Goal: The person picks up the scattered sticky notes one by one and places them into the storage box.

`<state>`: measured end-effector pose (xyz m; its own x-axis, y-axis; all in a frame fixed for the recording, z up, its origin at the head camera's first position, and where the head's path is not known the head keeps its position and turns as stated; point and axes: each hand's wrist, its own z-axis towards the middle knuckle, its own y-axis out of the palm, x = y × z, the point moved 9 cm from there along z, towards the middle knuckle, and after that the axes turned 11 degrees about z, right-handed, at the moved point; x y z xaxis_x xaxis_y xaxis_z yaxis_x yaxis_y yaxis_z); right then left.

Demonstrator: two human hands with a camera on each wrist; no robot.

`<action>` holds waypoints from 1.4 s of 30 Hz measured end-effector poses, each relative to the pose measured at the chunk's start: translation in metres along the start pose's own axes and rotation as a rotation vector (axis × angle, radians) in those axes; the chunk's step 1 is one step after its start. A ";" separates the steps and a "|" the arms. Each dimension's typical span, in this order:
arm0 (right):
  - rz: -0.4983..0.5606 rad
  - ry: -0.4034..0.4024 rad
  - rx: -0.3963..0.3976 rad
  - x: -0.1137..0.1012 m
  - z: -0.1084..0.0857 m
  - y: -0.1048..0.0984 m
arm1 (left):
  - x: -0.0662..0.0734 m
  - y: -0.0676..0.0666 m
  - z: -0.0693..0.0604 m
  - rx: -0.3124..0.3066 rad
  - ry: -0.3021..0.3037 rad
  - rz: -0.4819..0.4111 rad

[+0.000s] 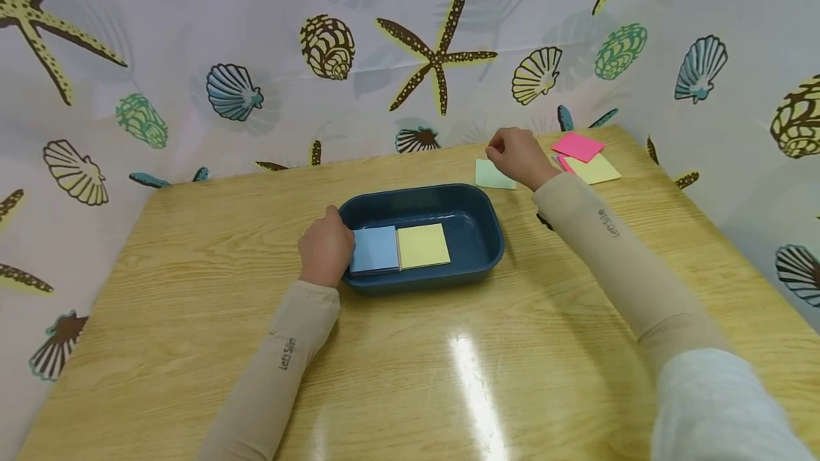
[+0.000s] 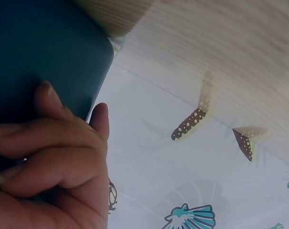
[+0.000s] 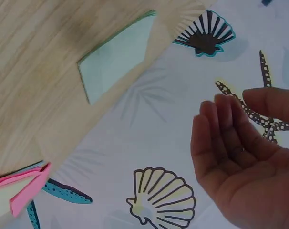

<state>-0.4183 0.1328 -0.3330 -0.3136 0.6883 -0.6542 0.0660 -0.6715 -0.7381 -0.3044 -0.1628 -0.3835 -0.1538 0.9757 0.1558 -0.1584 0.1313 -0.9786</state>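
Note:
My left hand (image 1: 325,247) grips the left end of a dark blue container (image 1: 472,240); in the left wrist view its curled fingers (image 2: 63,164) lie against the container wall (image 2: 49,47). Inside, a blue note stack (image 1: 374,249) sits at the left, beside a yellow stack (image 1: 424,245). My right hand (image 1: 520,156) is raised over the back of the table near a pale green note stack (image 1: 492,175). The right wrist view shows that hand (image 3: 244,157) empty, fingers loosely bent, apart from the green notes (image 3: 118,55).
At the table's back right, a bright pink note stack (image 1: 579,146) overlaps pale yellow notes (image 1: 598,170), with more pink edges beside them. A patterned cloth (image 1: 365,112) with shells and starfish hangs behind the wooden table (image 1: 397,368).

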 end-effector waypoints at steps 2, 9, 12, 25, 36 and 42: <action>-0.008 0.054 0.025 0.008 0.005 0.000 | -0.001 0.001 0.000 -0.010 -0.008 0.000; -0.116 0.228 0.086 0.034 0.021 0.006 | 0.000 0.002 0.001 -0.010 -0.004 -0.007; -0.173 0.348 0.025 0.049 0.025 0.016 | -0.001 0.001 0.001 -0.007 -0.005 -0.008; -0.320 0.534 -0.072 0.066 0.025 0.039 | -0.002 0.004 0.002 -0.042 -0.031 -0.012; -0.360 0.553 -0.109 0.063 0.019 0.031 | -0.002 0.004 0.004 -0.041 -0.040 -0.006; -0.327 0.536 -0.103 0.069 0.020 0.032 | -0.002 0.004 0.002 -0.034 -0.030 -0.010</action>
<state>-0.4565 0.1538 -0.3988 0.1832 0.9130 -0.3644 0.1463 -0.3919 -0.9083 -0.3066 -0.1642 -0.3876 -0.1820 0.9686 0.1693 -0.1264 0.1476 -0.9809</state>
